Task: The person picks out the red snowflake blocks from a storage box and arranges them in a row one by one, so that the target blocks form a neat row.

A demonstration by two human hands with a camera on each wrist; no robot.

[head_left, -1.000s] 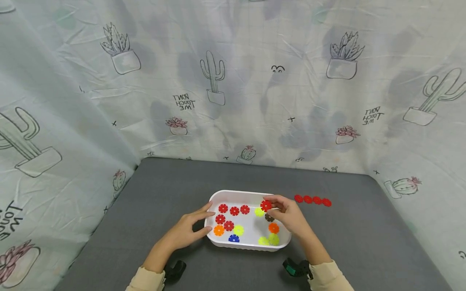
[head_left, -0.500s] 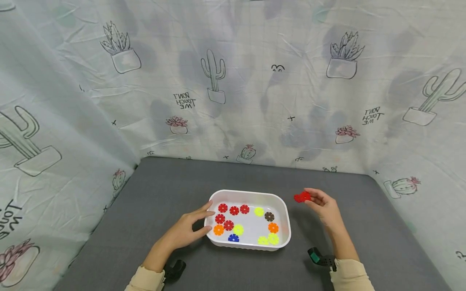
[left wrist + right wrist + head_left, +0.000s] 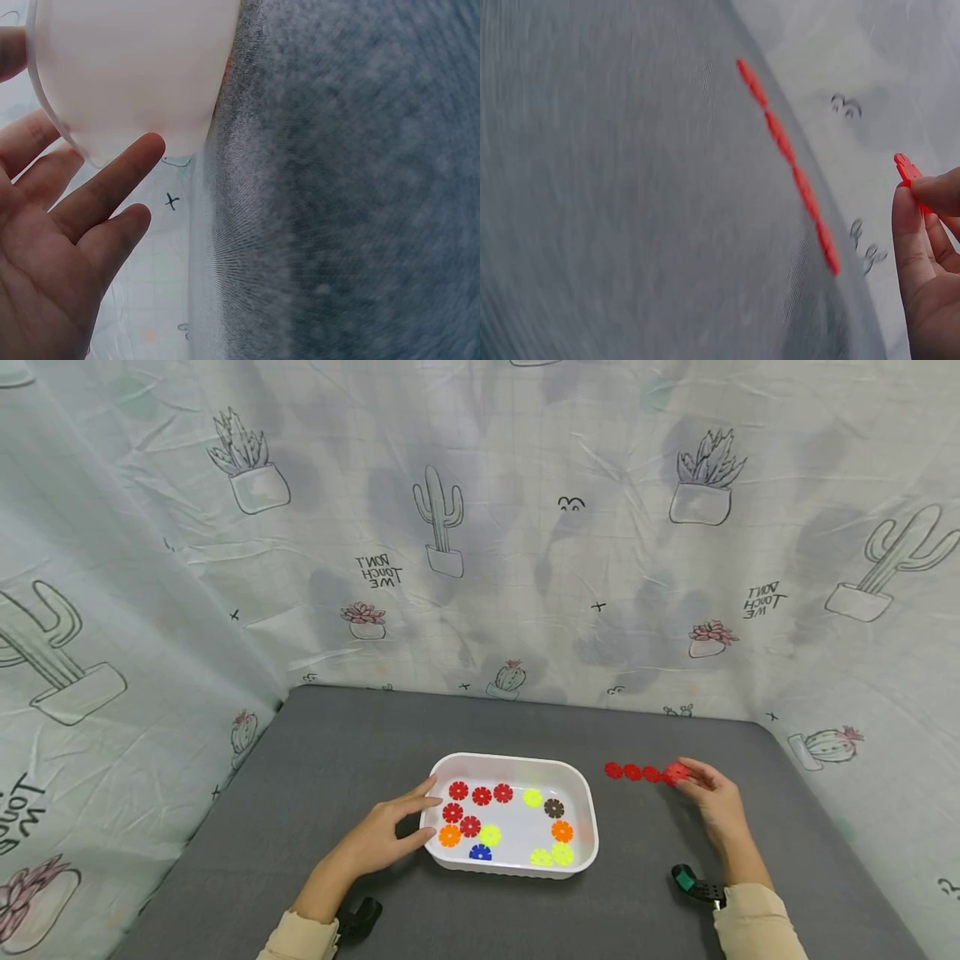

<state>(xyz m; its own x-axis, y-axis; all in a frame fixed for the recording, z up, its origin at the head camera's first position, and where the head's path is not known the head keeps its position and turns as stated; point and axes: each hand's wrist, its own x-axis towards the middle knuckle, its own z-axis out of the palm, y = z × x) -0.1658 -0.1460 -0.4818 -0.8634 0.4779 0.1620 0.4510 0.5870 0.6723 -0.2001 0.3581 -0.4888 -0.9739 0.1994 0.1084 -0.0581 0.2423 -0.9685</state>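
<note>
A red disc (image 3: 676, 772) is pinched between the thumb and fingers of the right hand (image 3: 716, 797), well to the right of the tray (image 3: 502, 867). In the right wrist view it is shown raised off the table (image 3: 337, 743), tilted and almost edge-on, with a gap between it and the row of red discs (image 3: 633, 772). In the head view the row's outer end, the one farthest from the tray, is partly covered by the held disc; how high above that end it is held cannot be told. Everything in the coming move seems to be decided at that end. Four discs are laid flat in the row, which is begun just beside the tray's far right corner; its long axis is pointed rightward, away from the tray, and is slanted slightly toward the tray's near side. The row is therefore most easily reached by the right hand. The left hand (image 3: 378, 837) is placed across the tray, at its left rim, where the wall is touched by spread, fairly straight fingers and nothing is pinched. Inside the tray, loose discs (image 3: 470, 826) are scattered: the red ones are gathered in its left half, yellow, brown and orange along its right.
</note>
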